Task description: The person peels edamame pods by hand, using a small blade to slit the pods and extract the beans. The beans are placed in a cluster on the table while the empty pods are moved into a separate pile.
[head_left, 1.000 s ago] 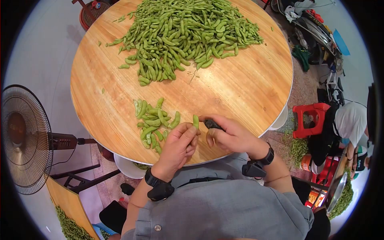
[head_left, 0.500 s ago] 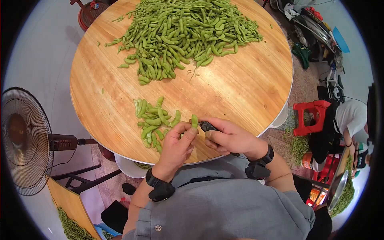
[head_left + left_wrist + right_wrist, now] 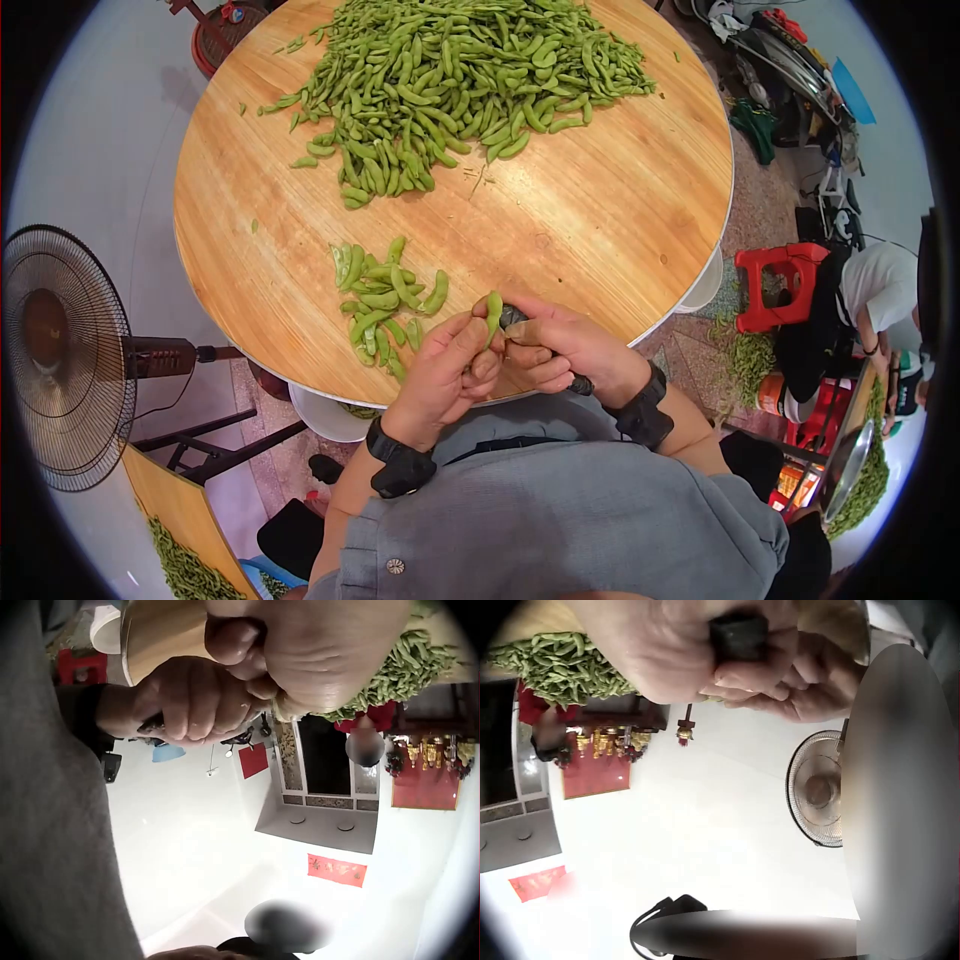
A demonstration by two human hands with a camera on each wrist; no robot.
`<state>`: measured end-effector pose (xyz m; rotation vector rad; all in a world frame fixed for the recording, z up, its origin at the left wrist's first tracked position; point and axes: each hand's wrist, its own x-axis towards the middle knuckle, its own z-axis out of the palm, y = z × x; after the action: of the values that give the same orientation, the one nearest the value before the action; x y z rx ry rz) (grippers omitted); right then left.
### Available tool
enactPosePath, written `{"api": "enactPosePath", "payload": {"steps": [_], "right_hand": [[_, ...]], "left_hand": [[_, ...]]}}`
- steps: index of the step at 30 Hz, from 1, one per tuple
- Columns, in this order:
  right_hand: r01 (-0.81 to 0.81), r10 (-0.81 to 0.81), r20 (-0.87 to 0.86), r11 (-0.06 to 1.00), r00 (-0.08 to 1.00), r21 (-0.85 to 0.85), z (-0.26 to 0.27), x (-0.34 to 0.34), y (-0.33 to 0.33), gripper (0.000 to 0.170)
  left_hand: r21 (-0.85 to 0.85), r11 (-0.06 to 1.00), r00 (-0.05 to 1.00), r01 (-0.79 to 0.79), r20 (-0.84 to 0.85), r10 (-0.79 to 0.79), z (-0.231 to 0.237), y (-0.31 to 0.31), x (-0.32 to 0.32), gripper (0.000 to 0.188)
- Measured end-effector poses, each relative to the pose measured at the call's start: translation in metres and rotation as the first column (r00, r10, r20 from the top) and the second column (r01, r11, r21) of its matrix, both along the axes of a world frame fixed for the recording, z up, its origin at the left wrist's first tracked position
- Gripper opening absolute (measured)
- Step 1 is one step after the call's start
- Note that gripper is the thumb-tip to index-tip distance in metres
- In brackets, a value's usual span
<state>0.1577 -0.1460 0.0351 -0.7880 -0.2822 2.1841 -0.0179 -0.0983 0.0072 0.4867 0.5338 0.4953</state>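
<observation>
In the head view my left hand (image 3: pixel 445 365) pinches a green edamame pod (image 3: pixel 494 312) upright between thumb and fingers, near the table's front edge. Close against it, my right hand (image 3: pixel 565 345) grips a small black tool (image 3: pixel 513 318), whose other end sticks out below the palm. Fingers cover most of the tool, so I cannot tell its kind. Its dark blunt end (image 3: pixel 739 637) shows inside the curled fingers in the right wrist view. To the left of my hands lies a small group of pods (image 3: pixel 378 300) on the round wooden table (image 3: pixel 600 210).
A big heap of edamame pods (image 3: pixel 470 80) covers the table's far side. At the left stands a fan (image 3: pixel 65 355). White tubs (image 3: pixel 325 418) sit under the table edge. A red stool (image 3: pixel 775 285) and another person (image 3: pixel 885 290) are at the right.
My right hand has moved left, bringing the black tool right up to the pod. The pod in my left hand has tilted slightly and shifted a little right.
</observation>
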Motion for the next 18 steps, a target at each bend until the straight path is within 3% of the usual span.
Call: {"api": "enactPosePath", "payload": {"steps": [1, 3, 9, 12, 14, 15, 17, 18], "right_hand": [[0.0, 0.0, 0.0, 1.0, 1.0, 0.002, 0.002, 0.001, -0.001, 0.041], [-0.036, 0.016, 0.343, 0.998, 0.939, 0.053, 0.008, 0.002, -0.003, 0.037], [0.062, -0.133, 0.459, 0.984, 0.879, 0.167, 0.006, 0.006, 0.014, 0.013], [0.039, -0.122, 0.413, 0.979, 0.902, 0.202, 0.003, 0.005, 0.016, 0.017], [0.023, -0.112, 0.431, 0.978, 0.895, 0.207, 0.004, 0.007, 0.016, 0.016], [0.01, -0.104, 0.451, 0.978, 0.886, 0.208, 0.005, 0.007, 0.015, 0.016], [-0.02, -0.09, 0.469, 0.975, 0.878, 0.223, 0.009, 0.004, 0.014, 0.015], [-0.048, -0.076, 0.489, 0.97, 0.869, 0.236, 0.011, 0.003, 0.014, 0.015]], "left_hand": [[-0.023, 0.999, 0.998, 0.027, 0.053, -0.026, -0.003, 0.001, 0.0, 0.023], [-0.046, 0.997, 0.993, 0.057, 0.104, -0.052, -0.005, 0.0, 0.001, 0.027], [-0.087, 0.994, 0.99, 0.071, 0.124, -0.06, -0.001, -0.003, 0.003, 0.028], [-0.021, 0.991, 0.991, 0.132, 0.041, -0.131, 0.001, -0.003, 0.002, 0.03], [0.1, 0.983, 0.976, 0.156, -0.166, -0.138, 0.005, -0.002, 0.001, 0.03], [0.098, 0.983, 0.976, 0.155, -0.168, -0.137, 0.002, -0.002, 0.002, 0.03], [0.388, 0.91, 0.959, 0.145, -0.282, -0.032, -0.005, -0.001, 0.006, 0.028], [0.389, 0.91, 0.959, 0.144, -0.282, -0.031, -0.005, -0.001, 0.007, 0.028]]}}
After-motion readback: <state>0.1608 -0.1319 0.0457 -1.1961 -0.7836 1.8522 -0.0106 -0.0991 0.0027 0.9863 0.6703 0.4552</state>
